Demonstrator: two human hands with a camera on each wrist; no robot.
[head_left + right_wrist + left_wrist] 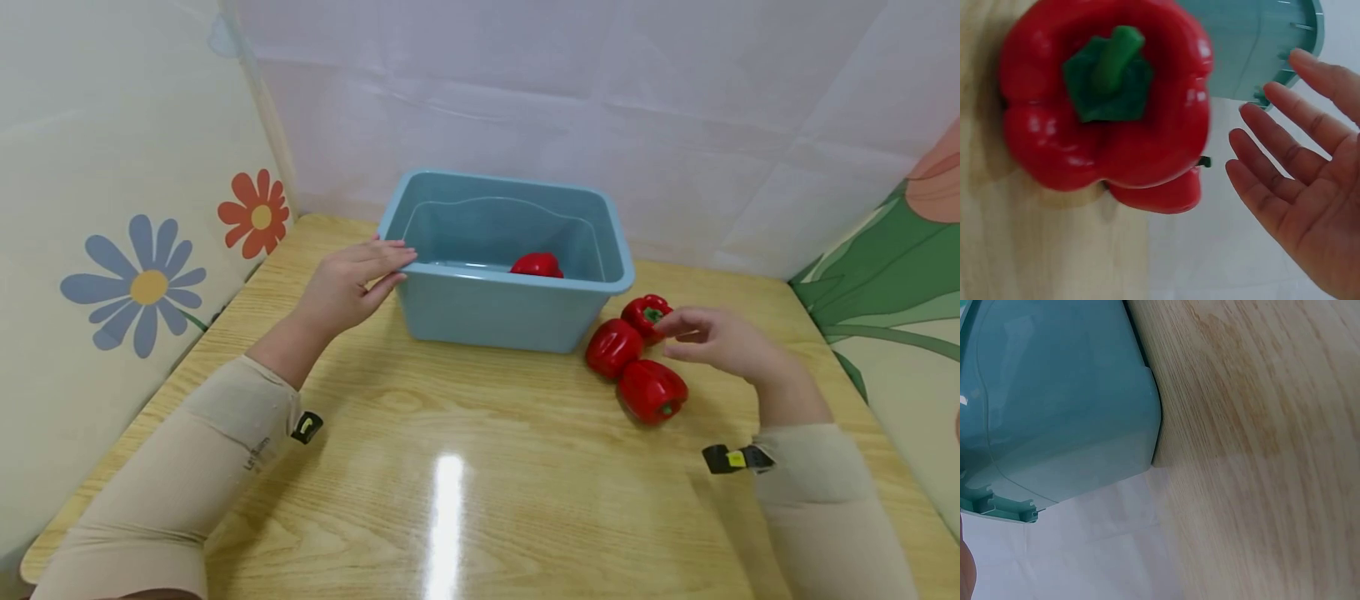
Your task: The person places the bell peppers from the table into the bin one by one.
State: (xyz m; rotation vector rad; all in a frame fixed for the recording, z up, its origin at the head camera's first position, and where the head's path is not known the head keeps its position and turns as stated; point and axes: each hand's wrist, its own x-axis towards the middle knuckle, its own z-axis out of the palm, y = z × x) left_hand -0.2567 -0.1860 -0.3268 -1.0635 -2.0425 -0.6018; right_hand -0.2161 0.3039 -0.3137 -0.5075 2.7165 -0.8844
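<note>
A light blue plastic bin [487, 310] stands toward the back of the table, with one red bell pepper [537, 265] inside. My left hand [341, 283] rests on the bin's front left corner, its fingers straight over the rim and the thumb lower, by the front wall. Right of the bin, three more red bell peppers lie close together: a rear one [647, 315], a middle one [613, 348] and a front one [652, 392]. My right hand [716, 340] holds nothing; its relaxed, spread fingers are beside the rear pepper. In the right wrist view, a gap separates them from the peppers.
The wood-grain table [360, 492] carries the bin and peppers. A white sheet [480, 100] hangs behind it. Panels with printed flowers flank both sides, the left one bearing a blue flower [148, 287]. A bright light reflection crosses the tabletop near the front.
</note>
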